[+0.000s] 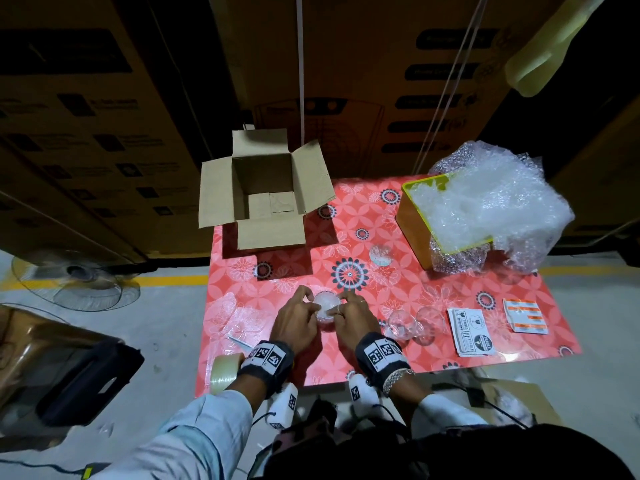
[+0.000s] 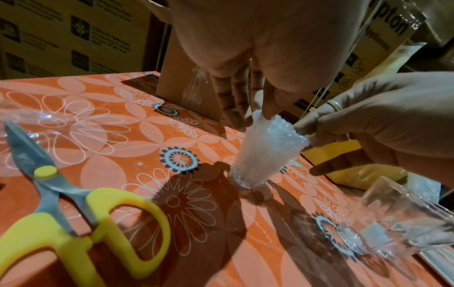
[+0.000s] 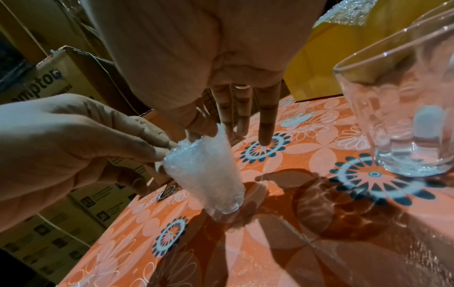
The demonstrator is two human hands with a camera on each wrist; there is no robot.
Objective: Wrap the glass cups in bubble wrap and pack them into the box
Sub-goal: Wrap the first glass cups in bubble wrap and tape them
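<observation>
Both hands (image 2: 270, 93) pinch wrapped cup (image 2: 265, 153); scissors (image 2: 73, 203) nearby.

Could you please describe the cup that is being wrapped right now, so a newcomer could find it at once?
On the red flowered table, look at the near edge, in front of the open cardboard box. The wrapped cup stands between the left hand and right hand. Unlike the bare glasses beside it, it is cloudy white with bubble wrap.

The setting is a warehouse or stockroom used as a packing station. Large printed appliance cartons (image 1: 86, 140) are stacked in tall rows behind the tabletop (image 1: 433, 299). The floor is bare concrete with a yellow painted line (image 1: 166, 280). A stack of fragile labels (image 1: 471, 332), a tape roll (image 1: 227, 372) and a floor fan (image 1: 76, 278) are present.
</observation>
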